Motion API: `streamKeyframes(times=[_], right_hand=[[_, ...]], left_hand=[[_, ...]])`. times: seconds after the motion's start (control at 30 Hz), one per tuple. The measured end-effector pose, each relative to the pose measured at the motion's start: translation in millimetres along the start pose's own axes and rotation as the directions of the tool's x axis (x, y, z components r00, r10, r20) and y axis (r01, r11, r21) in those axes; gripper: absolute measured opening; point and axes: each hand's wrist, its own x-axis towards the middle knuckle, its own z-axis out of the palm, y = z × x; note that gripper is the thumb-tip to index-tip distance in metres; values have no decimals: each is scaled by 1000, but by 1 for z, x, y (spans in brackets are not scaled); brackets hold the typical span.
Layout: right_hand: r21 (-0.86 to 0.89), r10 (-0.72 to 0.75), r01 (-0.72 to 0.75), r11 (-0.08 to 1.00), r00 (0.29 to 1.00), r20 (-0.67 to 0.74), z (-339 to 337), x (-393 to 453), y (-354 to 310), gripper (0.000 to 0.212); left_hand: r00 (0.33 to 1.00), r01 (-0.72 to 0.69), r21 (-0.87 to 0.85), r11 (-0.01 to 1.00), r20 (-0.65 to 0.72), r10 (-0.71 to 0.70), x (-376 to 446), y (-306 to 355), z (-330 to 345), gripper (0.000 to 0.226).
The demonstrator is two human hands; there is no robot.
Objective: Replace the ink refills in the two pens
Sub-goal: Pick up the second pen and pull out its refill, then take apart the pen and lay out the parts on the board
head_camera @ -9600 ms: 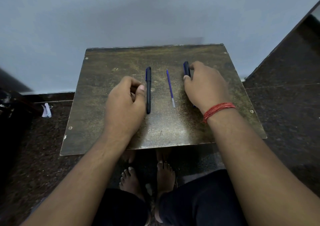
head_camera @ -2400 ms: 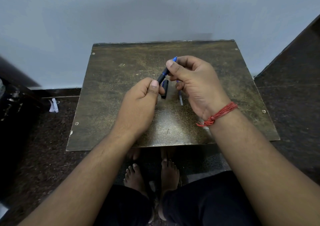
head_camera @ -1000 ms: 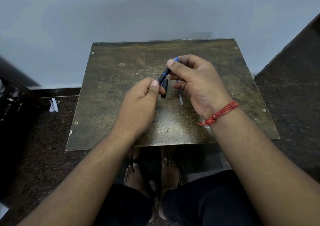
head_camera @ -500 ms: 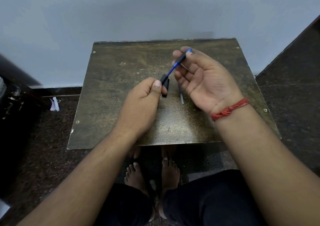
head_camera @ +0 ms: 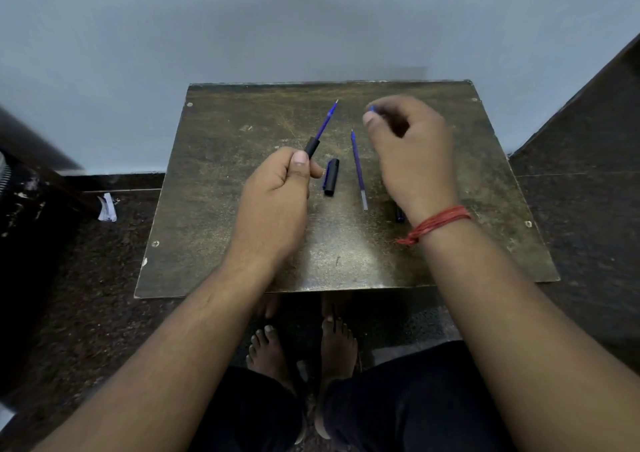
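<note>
My left hand (head_camera: 273, 202) grips a black pen barrel (head_camera: 311, 147) with its blue refill (head_camera: 327, 121) sticking out bare, pointing up and away. My right hand (head_camera: 412, 154) hovers blurred to the right, its thumb and fingers pinched on a small blue tip piece (head_camera: 372, 109). The pen's black cap (head_camera: 331, 176) lies on the brown table (head_camera: 242, 161) between my hands. Beside the cap lies a loose blue refill (head_camera: 358, 169). The second pen (head_camera: 399, 214) lies mostly hidden under my right wrist.
The table stands against a pale wall (head_camera: 311, 19). A dark speckled floor surrounds it, with a scrap of paper (head_camera: 106, 207) at the left. My bare feet (head_camera: 301, 347) rest below the table's front edge.
My right hand has come away from the pen and moved right with the blue tip piece. The refill now stands bare out of the barrel in my left hand.
</note>
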Motion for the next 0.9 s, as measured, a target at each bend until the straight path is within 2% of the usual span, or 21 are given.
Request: streamKeyframes(times=[0.07, 0.17, 0.5, 0.73, 0.8, 0.9], right_hand=[[-258, -49, 68, 964, 996, 80, 7, -3, -2, 13], [-465, -6, 98, 880, 981, 194, 12, -9, -6, 16], [-622, -49, 167, 765, 978, 202, 27, -15, -15, 20], [-544, -54, 144, 827, 983, 177, 20, -9, -11, 19], [-410, -14, 59, 910, 994, 112, 14, -5, -11, 16], [-80, 75, -73, 994, 997, 31, 2, -1, -14, 12]], left_hand=[[1000, -1, -32, 999, -19, 0, 0, 1, 0, 33], [1000, 0, -49, 999, -24, -1, 0, 2, -2, 33], [1000, 8, -64, 998, -16, -9, 0, 4, -2, 32], [1000, 8, -52, 999, -9, -8, 0, 5, -3, 33], [1000, 6, -49, 999, -8, -7, -1, 4, -3, 34], [1000, 16, -42, 999, 4, -16, -1, 3, -4, 34]])
